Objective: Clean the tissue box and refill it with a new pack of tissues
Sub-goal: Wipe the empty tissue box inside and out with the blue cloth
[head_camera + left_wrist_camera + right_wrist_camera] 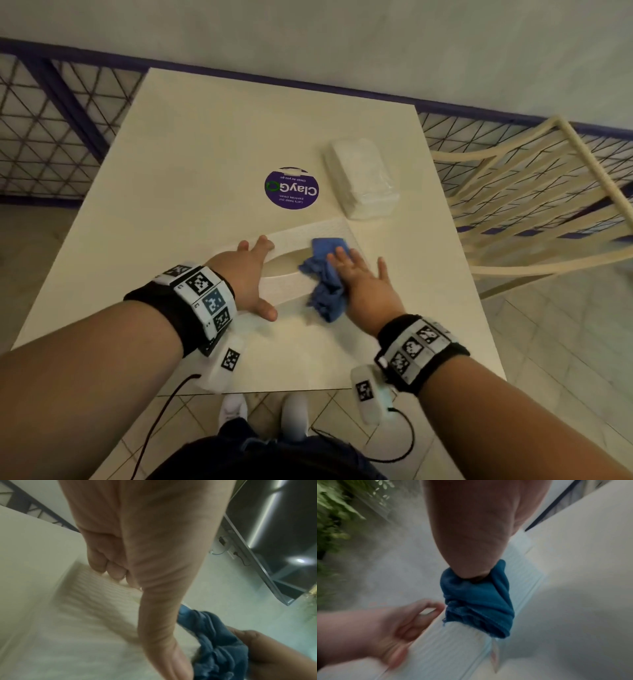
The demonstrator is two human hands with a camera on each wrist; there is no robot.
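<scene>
A white ribbed tissue box [308, 229] with an oval slot lies flat on the cream table [205, 154]. My left hand [251, 274] grips its left end, thumb on the near side and fingers over the far edge; the right wrist view shows this left hand [399, 628] curled round the box [450, 649]. My right hand [363, 279] presses a crumpled blue cloth [325, 277] onto the box's right part with straight, spread fingers. A new clear-wrapped tissue pack [363, 181] lies behind the box to the right. The left wrist view shows the cloth [214, 649] beside my thumb.
A round purple sticker [291, 188] is on the table behind the box. A cream slatted chair [531, 192] stands at the table's right side. A dark mesh railing [51, 137] runs along the back. My feet are on the tiled floor below the near edge.
</scene>
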